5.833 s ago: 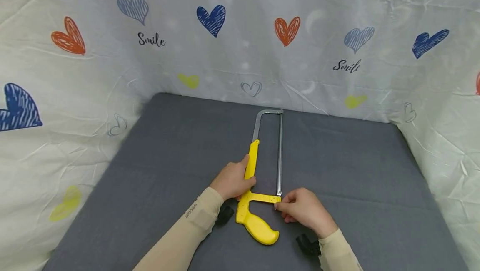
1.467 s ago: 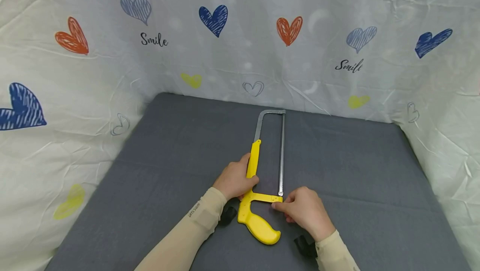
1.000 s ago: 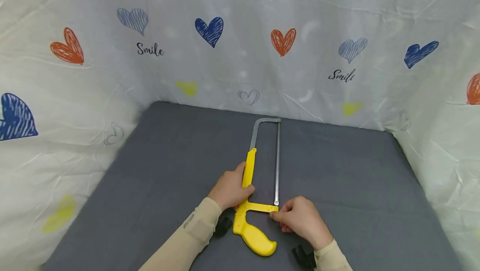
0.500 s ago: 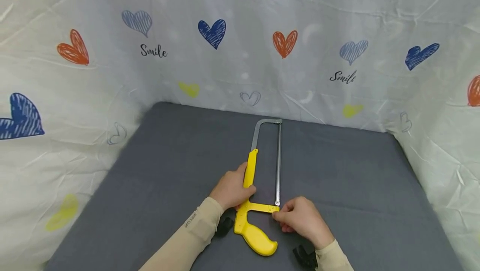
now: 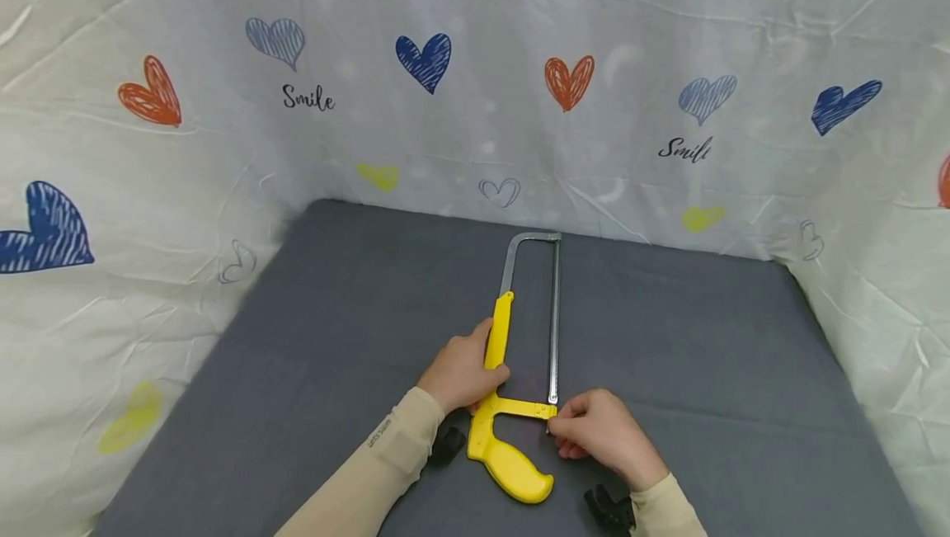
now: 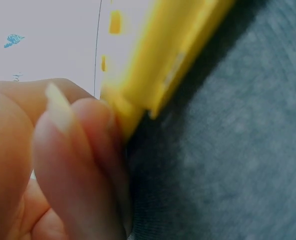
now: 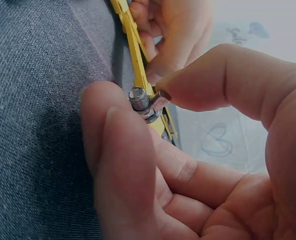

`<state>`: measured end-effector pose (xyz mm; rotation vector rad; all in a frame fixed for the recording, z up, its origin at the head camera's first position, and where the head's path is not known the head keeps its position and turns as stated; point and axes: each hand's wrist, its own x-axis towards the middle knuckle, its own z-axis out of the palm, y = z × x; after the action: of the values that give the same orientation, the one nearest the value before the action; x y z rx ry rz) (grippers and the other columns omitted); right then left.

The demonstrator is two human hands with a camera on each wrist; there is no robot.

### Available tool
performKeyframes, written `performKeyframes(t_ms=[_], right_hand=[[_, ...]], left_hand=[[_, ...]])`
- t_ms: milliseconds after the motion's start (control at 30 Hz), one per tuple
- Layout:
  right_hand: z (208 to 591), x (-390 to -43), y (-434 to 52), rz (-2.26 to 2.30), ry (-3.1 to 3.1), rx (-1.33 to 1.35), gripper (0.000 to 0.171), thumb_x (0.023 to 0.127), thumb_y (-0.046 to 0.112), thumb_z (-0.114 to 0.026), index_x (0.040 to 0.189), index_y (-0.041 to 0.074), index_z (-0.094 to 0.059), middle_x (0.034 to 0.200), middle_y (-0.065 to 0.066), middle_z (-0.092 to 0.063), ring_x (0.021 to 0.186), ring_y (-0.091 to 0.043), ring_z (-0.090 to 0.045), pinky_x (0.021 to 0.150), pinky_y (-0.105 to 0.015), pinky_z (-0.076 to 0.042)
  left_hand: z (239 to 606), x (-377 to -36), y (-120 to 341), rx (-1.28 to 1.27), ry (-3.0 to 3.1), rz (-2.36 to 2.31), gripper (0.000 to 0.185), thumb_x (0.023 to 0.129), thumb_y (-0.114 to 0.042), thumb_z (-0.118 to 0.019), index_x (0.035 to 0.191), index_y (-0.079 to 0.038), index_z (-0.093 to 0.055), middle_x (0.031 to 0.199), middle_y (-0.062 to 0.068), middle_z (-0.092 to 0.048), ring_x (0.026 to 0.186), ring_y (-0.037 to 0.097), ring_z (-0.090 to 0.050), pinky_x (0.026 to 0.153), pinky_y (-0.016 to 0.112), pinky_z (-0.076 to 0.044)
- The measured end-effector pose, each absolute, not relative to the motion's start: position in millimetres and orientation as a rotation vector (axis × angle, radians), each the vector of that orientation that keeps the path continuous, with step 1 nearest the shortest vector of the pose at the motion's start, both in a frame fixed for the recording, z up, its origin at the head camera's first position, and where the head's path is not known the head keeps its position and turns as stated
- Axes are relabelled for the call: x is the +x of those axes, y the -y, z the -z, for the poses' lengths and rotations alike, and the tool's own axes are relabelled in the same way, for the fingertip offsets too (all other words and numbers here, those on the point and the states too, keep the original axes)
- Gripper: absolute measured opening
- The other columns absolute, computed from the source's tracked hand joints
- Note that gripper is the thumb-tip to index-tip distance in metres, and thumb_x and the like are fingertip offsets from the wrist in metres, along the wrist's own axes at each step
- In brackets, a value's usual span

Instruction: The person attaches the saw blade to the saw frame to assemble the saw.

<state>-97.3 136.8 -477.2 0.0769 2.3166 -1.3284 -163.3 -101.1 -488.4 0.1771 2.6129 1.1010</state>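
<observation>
A hacksaw [image 5: 518,473] with a yellow handle and a silver front frame lies on the grey cloth, its blade [image 5: 554,322] along the right side. My left hand [image 5: 458,374] grips the yellow bar of its frame, the thumb lying across it. At the right end of the yellow crosspiece [image 5: 525,408], my right hand [image 5: 604,438] works on a metal wing nut [image 7: 157,103]. In the right wrist view the thumb presses one wing while curled fingers stand on the other side. A threaded screw end [image 7: 139,99] sticks out of the nut. The left wrist view shows fingers against blurred yellow frame [image 6: 160,55].
Grey cloth [image 5: 705,339] covers the table. A pale curtain [image 5: 490,124] printed with hearts and "Smile" hangs behind and at both sides. Black wrist mounts [image 5: 609,507] sit under the beige sleeves [image 5: 393,442].
My right thumb and fingers have shifted slightly at the wing nut, and a small metal tip now shows below them. My left hand keeps its grip. The whole view shifts slightly with the head.
</observation>
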Motion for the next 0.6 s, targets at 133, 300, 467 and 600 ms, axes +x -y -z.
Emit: performKeyframes(t_ms=[133,300,467,600], right_hand=[[477.2,-98.6,-140.3,1.343,-2.269,0.085,0.020,0.091,0.022,-0.082,0.084,0.003,-0.081,0.071,-0.004,-0.074,0.062,-0.014,-0.071,0.063,-0.033,-0.065],[478.9,-101.3,-144.8,1.372,-2.207,0.065,0.023,0.093,0.024,-0.083,0.086,0.002,-0.081,0.072,-0.003,-0.073,0.063,-0.013,-0.071,0.064,-0.031,-0.064],[480.9,-101.7,-146.9,1.389,-2.183,-0.003,0.021,0.095,0.021,-0.079,0.089,0.001,-0.081,0.072,-0.002,-0.072,0.063,-0.012,-0.069,0.062,-0.029,-0.061],[481.3,-100.1,-146.9,1.396,-2.173,-0.046,0.021,0.097,0.019,-0.077,0.090,-0.001,-0.080,0.072,-0.001,-0.070,0.062,-0.012,-0.067,0.061,-0.029,-0.059]], left_hand=[[487.7,-164.4,100.5,0.183,-2.613,-1.103,0.088,0.094,-0.024,-0.069,0.171,-0.007,-0.029,0.072,0.006,-0.066,0.039,0.019,-0.058,0.042,0.028,-0.052],[487.2,-165.3,100.1,0.172,-2.612,-1.085,0.088,0.094,-0.024,-0.069,0.171,-0.008,-0.029,0.072,0.006,-0.066,0.039,0.019,-0.058,0.041,0.028,-0.052],[486.3,-164.7,99.8,0.157,-2.611,-1.071,0.088,0.094,-0.025,-0.069,0.171,-0.008,-0.029,0.073,0.007,-0.066,0.039,0.019,-0.058,0.041,0.027,-0.051],[485.6,-164.0,99.6,0.155,-2.611,-1.061,0.087,0.095,-0.024,-0.069,0.171,-0.008,-0.029,0.075,0.007,-0.066,0.040,0.019,-0.058,0.041,0.026,-0.051]])
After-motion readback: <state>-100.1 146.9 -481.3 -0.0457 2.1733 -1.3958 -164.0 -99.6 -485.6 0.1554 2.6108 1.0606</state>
